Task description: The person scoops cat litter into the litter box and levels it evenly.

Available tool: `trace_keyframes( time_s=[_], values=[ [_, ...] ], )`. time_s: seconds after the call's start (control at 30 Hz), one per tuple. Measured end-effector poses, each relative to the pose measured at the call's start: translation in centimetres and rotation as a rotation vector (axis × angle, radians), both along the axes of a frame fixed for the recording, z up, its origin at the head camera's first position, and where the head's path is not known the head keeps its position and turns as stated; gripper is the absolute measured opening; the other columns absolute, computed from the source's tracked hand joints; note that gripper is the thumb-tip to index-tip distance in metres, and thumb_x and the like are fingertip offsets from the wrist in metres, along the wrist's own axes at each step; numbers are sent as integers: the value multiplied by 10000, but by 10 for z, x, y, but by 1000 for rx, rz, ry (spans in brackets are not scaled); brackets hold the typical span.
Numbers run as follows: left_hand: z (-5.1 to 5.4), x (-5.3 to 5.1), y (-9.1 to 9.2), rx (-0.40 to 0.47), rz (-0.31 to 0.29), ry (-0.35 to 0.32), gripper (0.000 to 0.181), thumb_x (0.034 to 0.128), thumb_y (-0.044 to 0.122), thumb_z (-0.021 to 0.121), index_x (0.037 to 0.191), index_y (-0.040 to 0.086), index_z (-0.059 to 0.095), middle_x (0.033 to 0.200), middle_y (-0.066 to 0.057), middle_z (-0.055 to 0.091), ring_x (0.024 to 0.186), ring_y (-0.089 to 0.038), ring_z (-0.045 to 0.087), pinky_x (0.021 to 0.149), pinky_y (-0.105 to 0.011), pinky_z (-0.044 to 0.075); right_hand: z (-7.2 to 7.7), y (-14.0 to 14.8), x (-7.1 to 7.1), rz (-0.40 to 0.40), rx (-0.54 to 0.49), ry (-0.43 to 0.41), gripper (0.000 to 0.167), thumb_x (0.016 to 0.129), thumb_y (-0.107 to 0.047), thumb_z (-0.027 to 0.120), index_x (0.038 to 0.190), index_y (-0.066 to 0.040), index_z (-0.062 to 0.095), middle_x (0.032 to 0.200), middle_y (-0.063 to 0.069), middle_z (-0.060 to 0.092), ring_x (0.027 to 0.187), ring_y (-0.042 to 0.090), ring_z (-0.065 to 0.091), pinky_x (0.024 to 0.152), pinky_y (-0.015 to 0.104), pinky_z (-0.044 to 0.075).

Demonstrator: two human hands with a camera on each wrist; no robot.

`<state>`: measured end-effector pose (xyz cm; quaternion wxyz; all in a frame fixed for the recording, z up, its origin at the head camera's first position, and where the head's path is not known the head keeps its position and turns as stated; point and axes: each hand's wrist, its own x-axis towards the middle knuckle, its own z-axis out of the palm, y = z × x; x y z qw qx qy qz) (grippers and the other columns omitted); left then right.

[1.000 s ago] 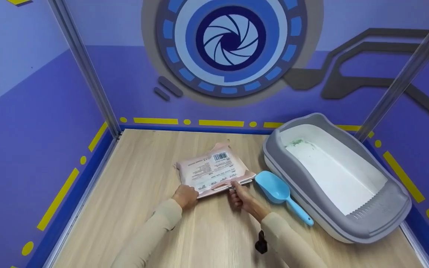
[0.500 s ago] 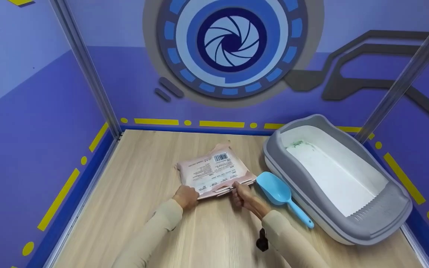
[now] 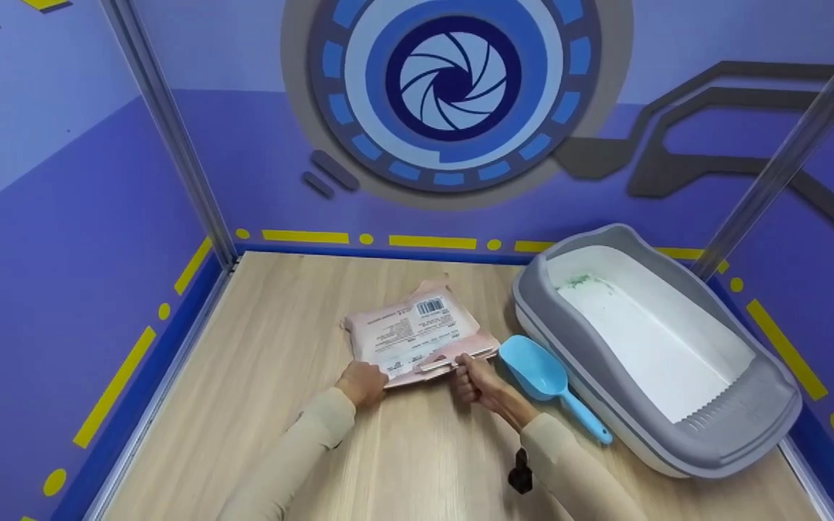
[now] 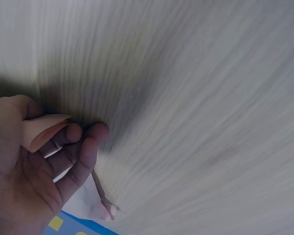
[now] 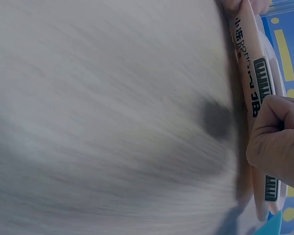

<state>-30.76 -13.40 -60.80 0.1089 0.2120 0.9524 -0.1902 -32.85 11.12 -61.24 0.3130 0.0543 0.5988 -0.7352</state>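
Note:
A pink, flat, printed bag [image 3: 410,325] with a barcode and a pale label lies on the wooden table. My left hand [image 3: 363,383] pinches its near left corner; in the left wrist view, a folded pink edge [image 4: 44,129] sits between thumb and curled fingers. At the near edge, right of the middle, my right hand [image 3: 481,385] grips the bag's edge, beside a narrow, partly raised strip [image 3: 437,366]. In the right wrist view, that hand's curled fingers [image 5: 274,147] hide part of the printed edge. A light blue scoop [image 3: 533,367] lies just right of the bag.
A grey-rimmed white litter tray [image 3: 743,434] stands at the right, with a few green bits [image 3: 580,281] at its far end. The scoop's handle lies along its left side. Purple wall panels [image 3: 243,166] enclose the table [image 3: 272,311] at the back and both sides.
My right hand has shifted slightly to the right along the bag's near edge, and the narrow strip there stands out more. My left hand stays on the corner.

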Motion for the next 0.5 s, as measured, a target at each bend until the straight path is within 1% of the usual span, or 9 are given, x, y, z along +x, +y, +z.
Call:
trace_keyframes(
  time_s=[0.13,0.27,0.4,0.5],
  values=[
    [0,2,-1,16,1,0,269,977,369,629,962,128,749,884,-34,757,787,-192,703,734,-340,577,0,-1,3,-24,16,38,474,1046,-172,337,575,-219,317,470,-149,307,379,-33,291,376,157,234],
    [-2,2,-1,18,11,-9,261,980,355,622,956,126,746,877,-32,753,772,-182,694,730,-335,579,3,0,6,-45,59,102,460,1042,-153,336,585,-205,334,477,-139,318,389,-23,297,390,169,237],
    [0,3,-1,17,13,0,249,978,346,623,969,130,747,909,-33,759,824,-194,717,749,-341,582,8,3,9,-51,90,129,445,1039,-148,345,596,-194,349,488,-139,323,401,-18,291,401,176,230],
    [4,4,0,19,4,2,241,977,336,622,976,129,747,922,-38,761,856,-206,726,762,-348,581,13,5,11,-52,84,118,442,1049,-144,335,609,-189,358,490,-145,325,404,-22,286,393,169,234]
  ],
)
